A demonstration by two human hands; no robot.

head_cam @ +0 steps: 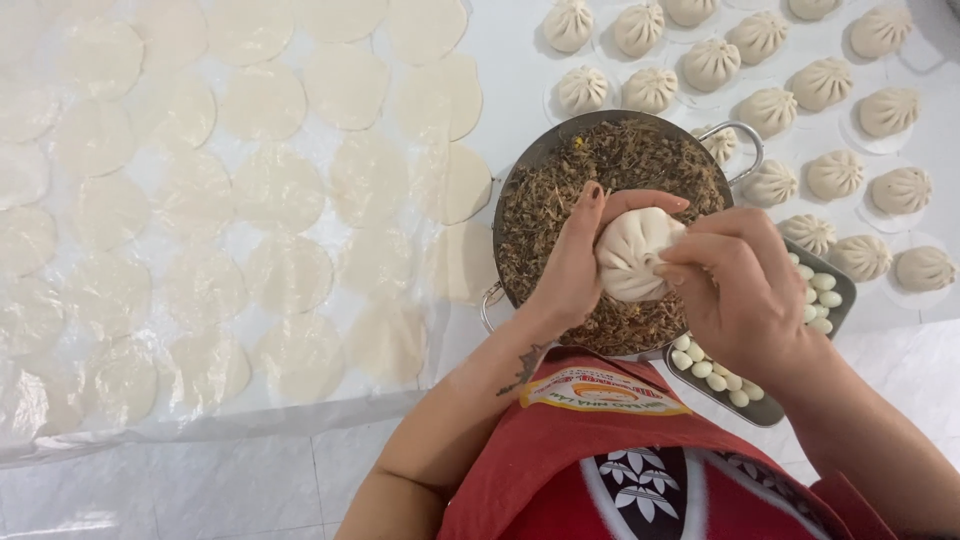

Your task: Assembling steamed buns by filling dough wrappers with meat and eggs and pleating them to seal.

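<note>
The left hand cupped the round white dough bun; the right hand fingers pinched its pleats. Small, even pinches seemed best, above the metal filling bowl.

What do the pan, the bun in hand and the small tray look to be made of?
Pan: metal, likely steel, with a shiny grey rim and loop handle. Bun: soft raw dough, matte white and pleated. Tray: dull grey, probably metal; hard to confirm.

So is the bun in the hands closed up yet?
Nearly closed: the bun is gathered round, and the right hand pinches its pleats.
</note>
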